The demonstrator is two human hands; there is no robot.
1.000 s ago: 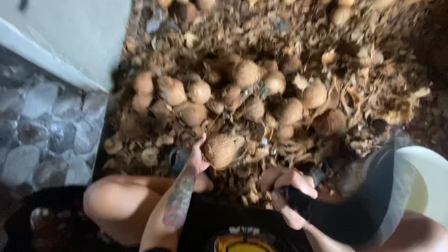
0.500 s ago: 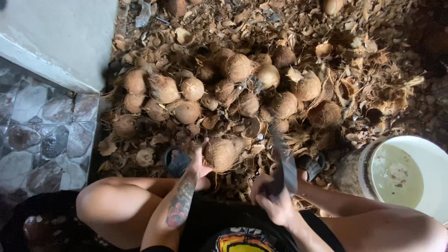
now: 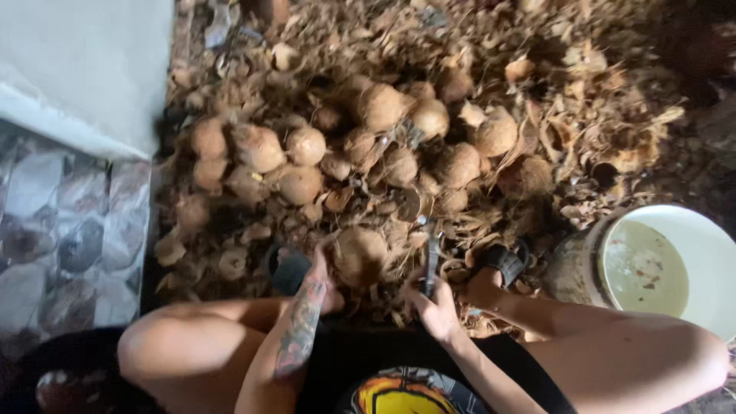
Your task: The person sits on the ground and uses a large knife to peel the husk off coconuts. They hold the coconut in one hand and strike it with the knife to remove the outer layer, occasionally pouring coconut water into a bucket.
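I sit on the ground with my knees apart. My left hand [image 3: 320,270] holds a brown husked coconut [image 3: 362,254] steady on the ground in front of me. My right hand [image 3: 434,305] grips the handle of a knife [image 3: 432,251], whose blade points up and away, right beside the coconut. The blade's tip reaches into the husk litter. My tattooed left forearm runs down toward my lap.
A heap of several husked coconuts [image 3: 383,107] lies beyond on husk scraps [image 3: 583,100]. A white bucket [image 3: 717,253] of cloudy liquid stands at the right. Black sandals [image 3: 506,261] are on my feet. A pale wall [image 3: 84,61] and patterned tiles [image 3: 61,230] are on the left.
The view has swung right, bringing the white bucket in. My right hand brought the knife up and now holds it lower, close beside the coconut. My left hand kept hold of the coconut.
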